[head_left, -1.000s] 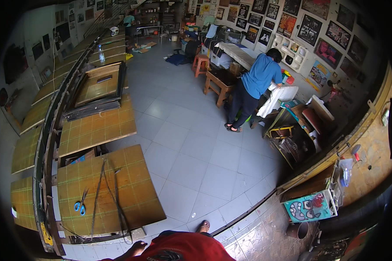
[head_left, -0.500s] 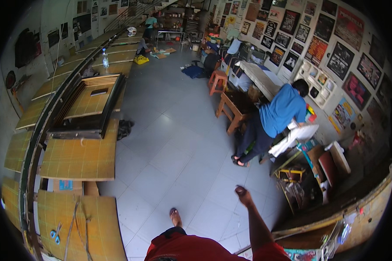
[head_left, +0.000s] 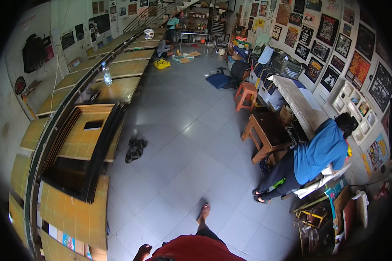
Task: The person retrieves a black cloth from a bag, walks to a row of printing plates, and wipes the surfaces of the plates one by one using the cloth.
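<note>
At the lower edge, left of my red shirt, my left hand (head_left: 143, 252) hangs low over the floor, small and partly cut off; its curled fingers show too little to tell whether they hold anything. My right hand is out of view. One bare foot (head_left: 203, 213) is stepping on the grey tiles. Nearest to my left hand is the row of yellowish boards (head_left: 74, 217) along a long rail. On these boards rests a stack of dark-edged wooden frames (head_left: 101, 161), with a flat dark rectangular thing (head_left: 93, 125) lying inside them.
A person in a blue shirt (head_left: 320, 150) bends over a white sheet at the right. A brown wooden bench (head_left: 265, 135) and an orange stool (head_left: 246, 95) stand along that side. Black sandals (head_left: 136, 150) lie on the floor. A bottle (head_left: 106, 74) stands farther along the boards.
My view has moved forward and turned toward the left rows. My right hand has left the picture and my left hand has come in. The scissors on the near board are out of view.
</note>
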The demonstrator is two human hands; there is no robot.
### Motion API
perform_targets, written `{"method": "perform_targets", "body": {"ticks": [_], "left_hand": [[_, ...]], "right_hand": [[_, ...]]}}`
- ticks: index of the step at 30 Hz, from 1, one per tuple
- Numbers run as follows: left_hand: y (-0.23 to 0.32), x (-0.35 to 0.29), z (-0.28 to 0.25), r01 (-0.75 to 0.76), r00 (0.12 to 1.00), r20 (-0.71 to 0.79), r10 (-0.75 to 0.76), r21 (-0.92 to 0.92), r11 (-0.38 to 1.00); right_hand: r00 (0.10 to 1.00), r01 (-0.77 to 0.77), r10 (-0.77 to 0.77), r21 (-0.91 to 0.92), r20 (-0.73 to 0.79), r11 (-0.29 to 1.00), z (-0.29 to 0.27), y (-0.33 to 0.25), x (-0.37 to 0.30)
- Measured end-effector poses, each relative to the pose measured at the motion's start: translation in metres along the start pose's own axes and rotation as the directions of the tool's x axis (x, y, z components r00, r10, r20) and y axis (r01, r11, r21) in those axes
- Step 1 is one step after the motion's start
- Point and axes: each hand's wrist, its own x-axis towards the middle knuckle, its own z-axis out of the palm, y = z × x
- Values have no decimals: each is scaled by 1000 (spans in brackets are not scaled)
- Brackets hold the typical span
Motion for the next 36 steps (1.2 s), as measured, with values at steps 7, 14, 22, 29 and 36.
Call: {"method": "perform_targets", "body": {"ticks": [7, 14, 22, 29, 36], "left_hand": [[172, 165, 9, -209, 978, -51, 202, -215, 954], [276, 244, -59, 1, 1000, 31, 3, -131, 991], [382, 401, -166, 135, 986, 99, -137, 25, 990], [554, 693, -420, -59, 977, -187, 106, 241, 969], [879, 843, -593, -318, 902, -401, 159, -369, 873]], "right_hand": [[986, 86, -123, -289, -111, 953, -282, -143, 174], [386, 666, -799, -459, -462, 587, -571, -665, 119], [435, 809, -866, -314, -247, 496, -645, -913, 134], [874, 364, -405, -188, -269, 912, -643, -779, 249], [998, -27, 28, 18, -56, 999, -709, -849, 303]]}}
